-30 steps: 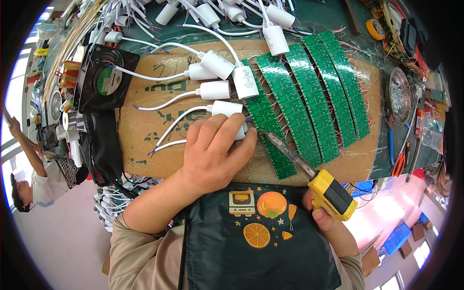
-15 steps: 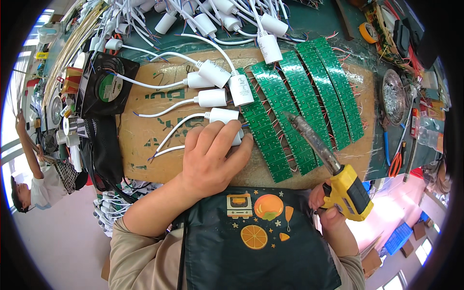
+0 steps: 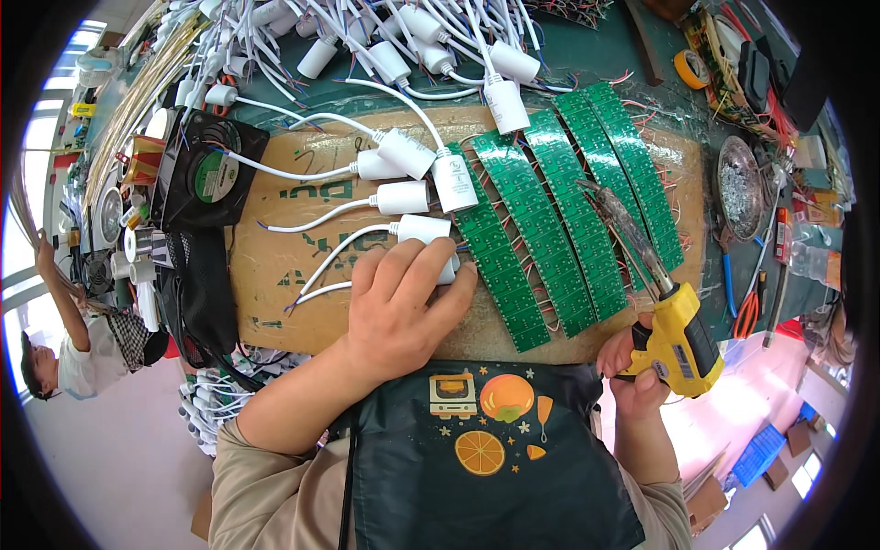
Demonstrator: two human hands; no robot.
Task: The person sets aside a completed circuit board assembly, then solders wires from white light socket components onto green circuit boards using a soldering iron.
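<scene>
My left hand [image 3: 403, 298] is closed over a white cylindrical cable housing [image 3: 447, 269] at the left end of a green circuit board strip [image 3: 504, 266]; the fingers hide most of it. Just beyond the fingertips lies another white housing [image 3: 422, 227] with its cable. My right hand [image 3: 632, 371] grips a yellow and black soldering gun [image 3: 683, 344] by its handle. Its dark metal barrel [image 3: 632, 229] slants up and left over the right-hand board strips, and whether the tip touches one I cannot tell. Several curved green strips [image 3: 573, 220] lie side by side, joined by thin wires.
A worn cardboard sheet [image 3: 302, 238] covers the bench. More white housings with cables [image 3: 390, 60] are heaped at the back. A black fan [image 3: 206, 174] stands left. To the right are a metal dish [image 3: 739, 188], yellow tape [image 3: 691, 69] and orange-handled pliers [image 3: 747, 316]. Another person [image 3: 82, 353] stands far left.
The soldering gun in my right hand has moved right and slightly away from me, its tip now over strips farther right. My left hand keeps its hold; the whole view has shifted slightly.
</scene>
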